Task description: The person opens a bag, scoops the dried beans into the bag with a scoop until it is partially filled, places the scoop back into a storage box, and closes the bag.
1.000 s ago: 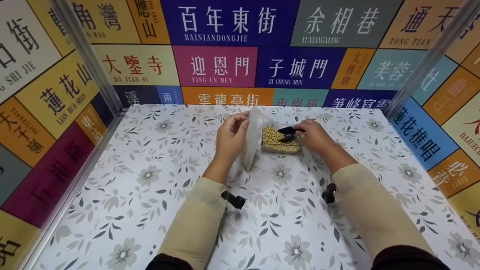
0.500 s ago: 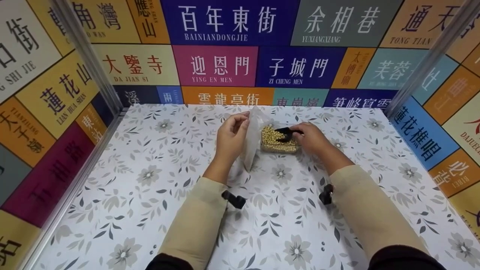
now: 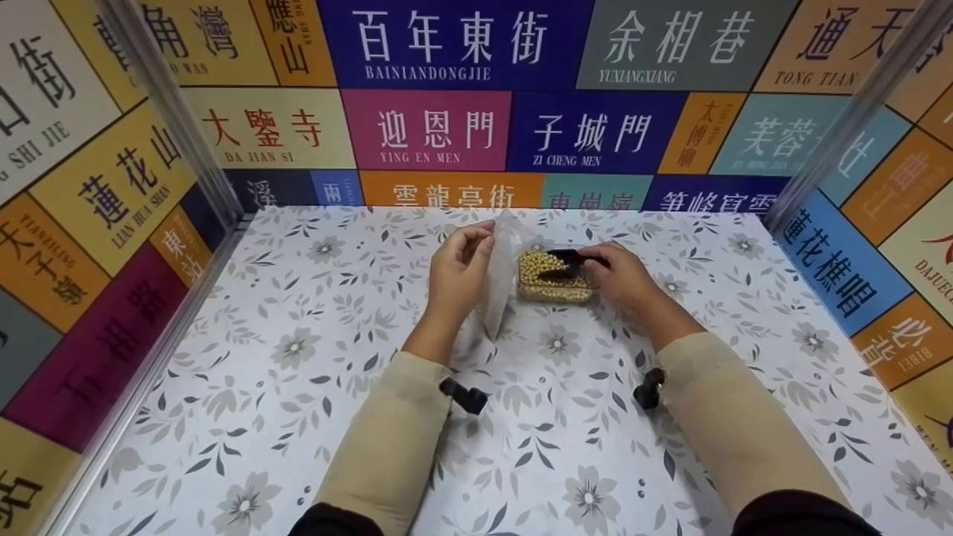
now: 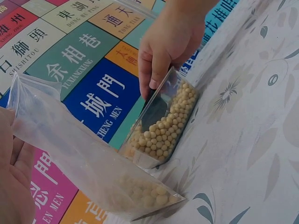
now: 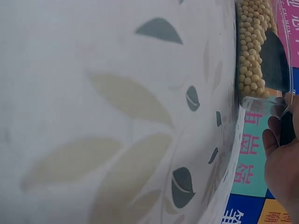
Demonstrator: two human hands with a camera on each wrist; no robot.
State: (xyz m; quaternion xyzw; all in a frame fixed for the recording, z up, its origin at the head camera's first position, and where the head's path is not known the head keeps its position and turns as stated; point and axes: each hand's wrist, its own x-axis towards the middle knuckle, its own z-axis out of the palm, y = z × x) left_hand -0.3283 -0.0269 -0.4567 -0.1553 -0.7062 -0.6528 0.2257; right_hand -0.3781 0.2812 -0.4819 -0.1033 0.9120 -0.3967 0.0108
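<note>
A wall of place-name panels (image 3: 432, 130) rises beyond the clear plastic box (image 5: 261, 105), and the floral-patterned tabletop (image 3: 298, 424) spreads beneath and around it. Just left of the box, a translucent plastic bag (image 4: 84, 140) is held up; how wide its mouth gapes is hard to tell. The left hand (image 3: 459, 272), on the bag's side away from the box, has thumb and fingers drawn together at the upper edge, pinching it. The right hand (image 3: 622, 277) is at the box's right end, thumb and fingers closed round the handle of a black scoop (image 3: 566, 260), whose blade lies inside the box. Smallest are the soybeans (image 4: 161, 137), heaped in the box, with a lesser lot in the bag's bottom corner. For a full scoop, it would probably serve to push the blade low toward the box's left end, where the heap looks higher, then level it before lifting so none roll over the box's rim. A steady left-hand pinch should prevent the bag sagging onto the box.
</note>
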